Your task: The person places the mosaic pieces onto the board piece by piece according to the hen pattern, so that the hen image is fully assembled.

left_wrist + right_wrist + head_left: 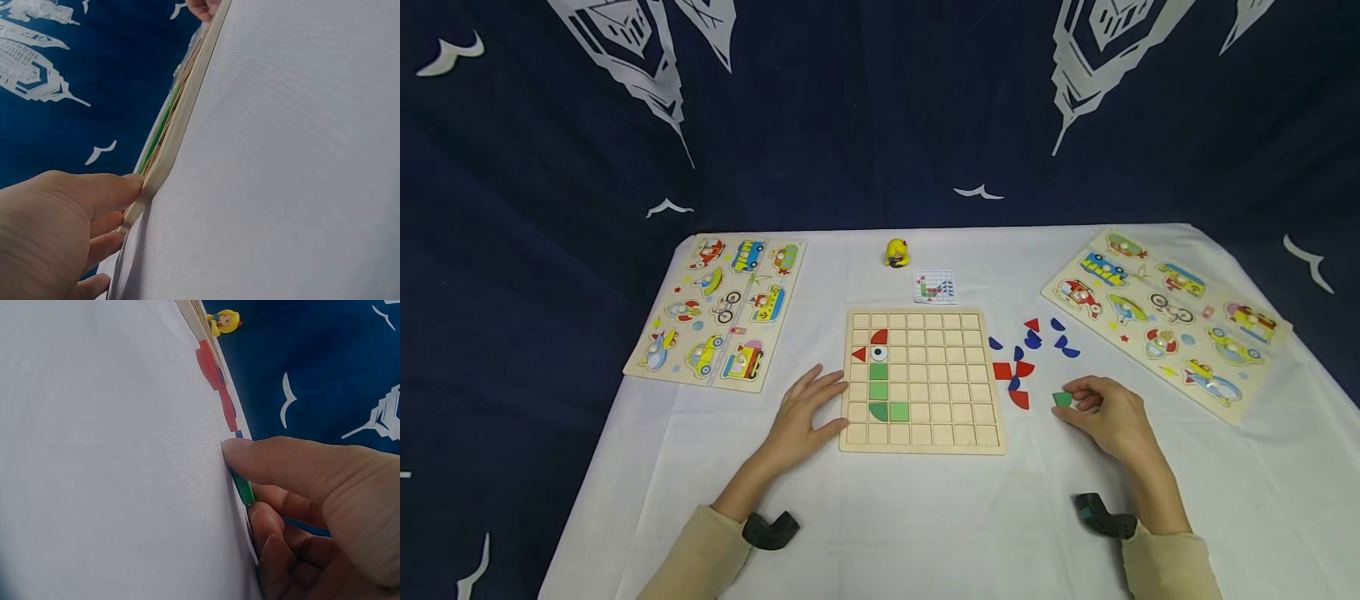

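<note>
From the head view, a white-clothed bench stands before a dark blue curtain printed with white shapes. A wooden grid board lies at its centre, with vehicle puzzle boards near the left and right edges and bare cloth along the near edge. The left hand lies flat with straight fingers against the grid board's left edge. The right hand pinches a green piece on the cloth, just right of the board.

The left wrist view shows fingertips touching the board's rim.

The right wrist view shows the thumb over the green piece, with red pieces beyond.
</note>
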`<state>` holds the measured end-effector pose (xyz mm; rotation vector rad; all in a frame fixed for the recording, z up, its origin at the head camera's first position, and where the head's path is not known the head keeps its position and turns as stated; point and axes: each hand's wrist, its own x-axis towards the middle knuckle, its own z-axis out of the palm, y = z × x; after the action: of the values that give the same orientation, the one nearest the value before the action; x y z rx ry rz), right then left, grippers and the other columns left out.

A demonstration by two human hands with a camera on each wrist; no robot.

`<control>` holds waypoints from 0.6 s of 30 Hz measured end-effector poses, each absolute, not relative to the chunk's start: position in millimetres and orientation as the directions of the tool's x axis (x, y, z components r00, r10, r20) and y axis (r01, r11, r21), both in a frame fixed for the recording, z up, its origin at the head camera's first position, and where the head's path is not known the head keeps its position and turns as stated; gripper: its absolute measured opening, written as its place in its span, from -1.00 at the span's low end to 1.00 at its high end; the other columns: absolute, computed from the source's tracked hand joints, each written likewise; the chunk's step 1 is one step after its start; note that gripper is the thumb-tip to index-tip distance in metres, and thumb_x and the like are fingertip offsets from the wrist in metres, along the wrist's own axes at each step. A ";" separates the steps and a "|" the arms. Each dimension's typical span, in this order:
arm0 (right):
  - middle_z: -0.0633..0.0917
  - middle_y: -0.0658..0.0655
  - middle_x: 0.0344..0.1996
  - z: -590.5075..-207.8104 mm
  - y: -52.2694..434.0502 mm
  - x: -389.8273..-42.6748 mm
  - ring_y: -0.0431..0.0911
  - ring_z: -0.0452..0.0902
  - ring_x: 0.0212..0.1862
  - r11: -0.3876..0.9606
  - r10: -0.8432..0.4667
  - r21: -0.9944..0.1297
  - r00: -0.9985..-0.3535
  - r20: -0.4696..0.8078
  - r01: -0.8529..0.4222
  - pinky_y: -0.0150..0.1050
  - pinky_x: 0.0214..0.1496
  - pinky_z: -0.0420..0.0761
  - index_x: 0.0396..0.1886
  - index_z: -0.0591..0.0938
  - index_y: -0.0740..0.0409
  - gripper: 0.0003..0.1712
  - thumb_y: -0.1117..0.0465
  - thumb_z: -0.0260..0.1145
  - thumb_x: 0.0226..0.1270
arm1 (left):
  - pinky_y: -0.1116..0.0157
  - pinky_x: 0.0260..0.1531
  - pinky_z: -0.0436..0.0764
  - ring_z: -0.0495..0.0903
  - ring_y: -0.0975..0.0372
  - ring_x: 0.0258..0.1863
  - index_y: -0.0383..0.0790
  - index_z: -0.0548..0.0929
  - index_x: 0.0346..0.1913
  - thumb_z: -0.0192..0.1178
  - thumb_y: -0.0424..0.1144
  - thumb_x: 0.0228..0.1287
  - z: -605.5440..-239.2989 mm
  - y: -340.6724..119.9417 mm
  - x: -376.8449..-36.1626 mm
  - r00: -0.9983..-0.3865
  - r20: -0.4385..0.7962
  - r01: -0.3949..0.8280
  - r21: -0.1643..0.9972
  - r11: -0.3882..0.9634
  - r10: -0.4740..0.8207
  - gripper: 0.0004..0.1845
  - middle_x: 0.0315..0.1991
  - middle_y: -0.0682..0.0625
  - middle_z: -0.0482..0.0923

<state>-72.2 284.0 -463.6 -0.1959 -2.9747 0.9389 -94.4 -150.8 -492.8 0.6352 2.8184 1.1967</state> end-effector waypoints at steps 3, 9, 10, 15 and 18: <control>0.64 0.15 -0.38 -464.5 284.4 -72.1 -0.06 0.50 -0.33 0.814 0.125 -0.570 -0.992 -0.013 0.110 -0.48 -0.43 0.45 -0.17 0.66 0.30 -0.63 0.24 0.53 0.04 | -0.22 0.41 0.00 0.02 -0.06 0.52 -0.21 0.54 0.27 0.40 -0.26 0.12 -492.8 -150.9 -94.8 -0.917 0.142 0.361 0.693 0.624 0.373 -0.40 0.39 -0.09 0.39; 0.63 0.16 -0.38 -466.0 284.2 -71.9 -0.05 0.49 -0.33 0.815 0.134 -0.569 -0.991 0.010 0.104 -0.49 -0.44 0.44 -0.17 0.66 0.30 -0.63 0.24 0.54 0.02 | -0.21 0.41 -0.01 0.02 -0.05 0.52 -0.20 0.53 0.27 0.40 -0.25 0.12 -493.5 -151.1 -94.7 -0.919 0.130 0.352 0.694 0.629 0.371 -0.40 0.39 -0.09 0.39; 0.63 0.16 -0.38 -465.7 283.8 -71.8 -0.05 0.50 -0.33 0.814 0.135 -0.571 -0.991 0.015 0.102 -0.49 -0.44 0.44 -0.17 0.66 0.30 -0.62 0.24 0.54 0.03 | -0.21 0.41 -0.01 0.02 -0.05 0.52 -0.20 0.53 0.27 0.40 -0.25 0.12 -493.6 -151.1 -94.7 -0.920 0.128 0.350 0.694 0.629 0.371 -0.40 0.39 -0.09 0.39; 0.64 0.17 -0.35 -460.1 272.9 -71.6 -0.06 0.51 -0.33 0.805 0.105 -0.590 -0.993 0.047 0.057 -0.48 -0.43 0.47 -0.17 0.67 0.30 -0.62 0.25 0.55 0.01 | -0.22 0.41 0.00 0.02 -0.06 0.52 -0.22 0.53 0.27 0.41 -0.25 0.12 -494.9 -151.8 -95.2 -0.917 0.141 0.361 0.694 0.623 0.374 -0.39 0.39 -0.09 0.39; 0.64 0.15 -0.37 -453.5 257.4 -72.5 -0.07 0.51 -0.33 0.795 0.051 -0.606 -0.996 0.068 0.000 -0.45 -0.41 0.48 -0.20 0.67 0.29 -0.63 0.27 0.56 -0.02 | -0.22 0.41 -0.01 0.02 -0.06 0.52 -0.22 0.53 0.27 0.41 -0.25 0.12 -495.1 -152.3 -95.1 -0.916 0.144 0.362 0.698 0.618 0.375 -0.39 0.39 -0.09 0.38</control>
<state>-72.5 257.4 -453.5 -0.0413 -2.8994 0.9789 -95.1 -152.3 -495.1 0.6401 2.8111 1.2070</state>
